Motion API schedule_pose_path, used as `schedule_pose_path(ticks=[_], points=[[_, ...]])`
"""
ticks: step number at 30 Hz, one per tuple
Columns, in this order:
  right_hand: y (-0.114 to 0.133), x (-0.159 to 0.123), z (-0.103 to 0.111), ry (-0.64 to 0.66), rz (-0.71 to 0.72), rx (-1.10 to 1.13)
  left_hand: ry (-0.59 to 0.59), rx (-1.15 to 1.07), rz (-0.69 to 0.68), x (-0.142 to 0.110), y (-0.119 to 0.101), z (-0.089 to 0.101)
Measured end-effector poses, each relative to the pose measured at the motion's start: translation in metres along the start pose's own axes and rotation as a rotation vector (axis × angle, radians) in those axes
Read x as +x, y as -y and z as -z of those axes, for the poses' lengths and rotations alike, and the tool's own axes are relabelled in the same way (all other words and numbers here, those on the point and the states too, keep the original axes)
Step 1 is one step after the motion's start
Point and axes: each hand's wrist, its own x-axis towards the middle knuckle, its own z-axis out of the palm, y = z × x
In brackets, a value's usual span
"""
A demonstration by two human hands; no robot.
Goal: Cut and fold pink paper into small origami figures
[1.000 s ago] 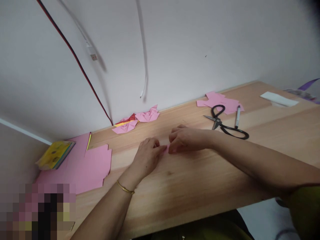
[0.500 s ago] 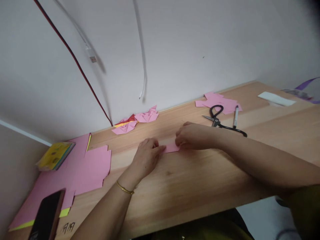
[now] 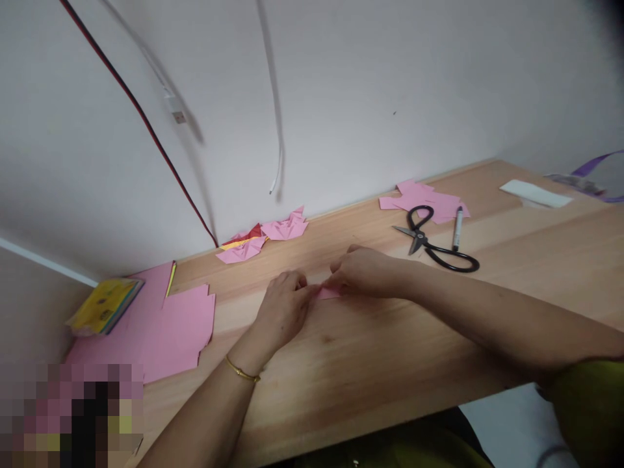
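Observation:
A small piece of pink paper [image 3: 329, 294] lies on the wooden table, mostly covered by my fingers. My left hand [image 3: 288, 300] has its fingers curled, with the thumb and fingertips pressing the paper's left end. From the right, my right hand [image 3: 359, 272] pinches at the same paper, its fingertips close to the left thumb. How the paper is folded under the fingers cannot be made out.
Folded pink paper pieces [image 3: 286, 226] lie against the wall. Black-handled scissors [image 3: 420, 239], a marker [image 3: 457, 229] and pink scraps [image 3: 441, 203] are at the back right. Pink sheets [image 3: 180, 328] and a yellow packet [image 3: 108, 304] lie left. A white strip [image 3: 536, 193] lies far right.
My right hand has slid left along the paper, closer to my left thumb, covering more of it. More of the scissors shows now. My left hand stays in place.

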Motion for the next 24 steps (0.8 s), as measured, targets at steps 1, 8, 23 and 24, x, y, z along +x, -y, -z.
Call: schedule_pose_path(ticks=[1, 8, 23, 24], points=[[0.0, 0.0, 0.001, 0.004, -0.006, -0.003, -0.003, 0.004, 0.003, 0.0, -0.001, 0.0], [0.003, 0.0, 0.003, 0.028, -0.03, -0.028, -0.029, 0.137, 0.029, 0.002, -0.013, -0.005], [0.003, -0.001, 0.003, 0.031, -0.03, -0.009, -0.001, 0.194, -0.041, -0.001, -0.03, -0.01], [0.003, -0.001, 0.003, 0.035, -0.036, -0.012, -0.002, 0.212, -0.044, -0.001, -0.031, -0.009]])
